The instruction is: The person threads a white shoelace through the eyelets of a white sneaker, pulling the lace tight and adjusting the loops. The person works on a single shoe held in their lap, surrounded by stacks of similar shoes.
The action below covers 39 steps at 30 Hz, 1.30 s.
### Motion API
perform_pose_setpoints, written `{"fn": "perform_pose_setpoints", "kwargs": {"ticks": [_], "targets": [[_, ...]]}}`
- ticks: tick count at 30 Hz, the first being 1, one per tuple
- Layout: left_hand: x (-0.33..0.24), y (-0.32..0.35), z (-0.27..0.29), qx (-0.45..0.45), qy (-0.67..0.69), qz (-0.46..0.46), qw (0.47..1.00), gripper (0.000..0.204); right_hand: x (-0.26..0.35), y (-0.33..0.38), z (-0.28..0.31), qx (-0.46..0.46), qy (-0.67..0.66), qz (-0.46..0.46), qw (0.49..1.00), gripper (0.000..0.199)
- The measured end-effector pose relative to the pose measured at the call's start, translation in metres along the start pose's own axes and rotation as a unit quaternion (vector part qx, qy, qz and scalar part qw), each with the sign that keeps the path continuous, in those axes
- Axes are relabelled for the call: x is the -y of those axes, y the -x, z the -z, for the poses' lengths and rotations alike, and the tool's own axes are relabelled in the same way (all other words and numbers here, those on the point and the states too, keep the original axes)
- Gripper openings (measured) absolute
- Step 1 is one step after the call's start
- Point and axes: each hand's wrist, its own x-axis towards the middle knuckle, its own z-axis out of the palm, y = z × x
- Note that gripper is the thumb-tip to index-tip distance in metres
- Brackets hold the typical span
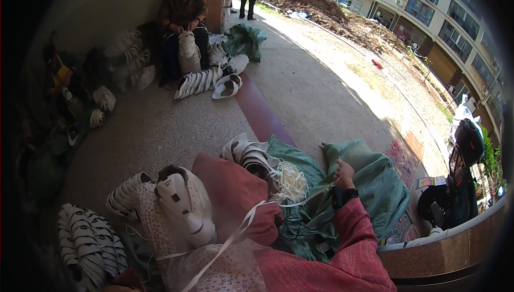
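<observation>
Wht lace (249,218) in R hand (344,175) (shoe (184,203) L)

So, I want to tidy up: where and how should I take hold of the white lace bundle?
Probably its broad middle, from above: the white lace bundle is a loose, looped heap with its top uncovered, while stacked white shoe uppers crowd its left.

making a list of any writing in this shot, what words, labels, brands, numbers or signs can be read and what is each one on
None can be quoted with certainty.
White, mesh-textured shoe upper: small dark marking, too small to read surely.
White-and-yellow rectangular printed card by the dark, glossy scooter: too small and blurred to read.
Beige multi-storey building: no sign can be read.
</observation>
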Motion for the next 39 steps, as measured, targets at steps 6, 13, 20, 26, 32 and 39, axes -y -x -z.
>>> {"fn": "perform_pose_setpoints", "kwargs": {"ticks": [6,13,20,26,32,39], "targets": [[0.027,0.052,0.028,-0.459,-0.221,0.041,0.86,0.067,0.007,0.077,-0.106,0.188,0.184,0.108,0.959,0.017],[0.066,0.107,0.091,-0.547,-0.377,0.285,0.691,0.055,-0.014,0.197,-0.228,0.389,0.215,0.158,0.882,0.023],[0.153,0.175,0.139,-0.506,-0.479,0.365,0.617,0.067,-0.041,0.283,-0.307,0.495,0.163,0.156,0.839,0.027],[0.19,0.172,0.137,-0.481,-0.582,0.293,0.587,0.054,-0.075,0.328,-0.339,0.533,0.179,0.121,0.818,0.028],[0.194,0.177,0.134,-0.468,-0.622,0.21,0.592,0.046,-0.107,0.356,-0.346,0.504,0.162,0.121,0.839,0.028],[0.194,0.181,0.141,-0.488,-0.585,0.209,0.613,0.05,-0.123,0.346,-0.356,0.469,0.17,0.206,0.842,0.026]]}}
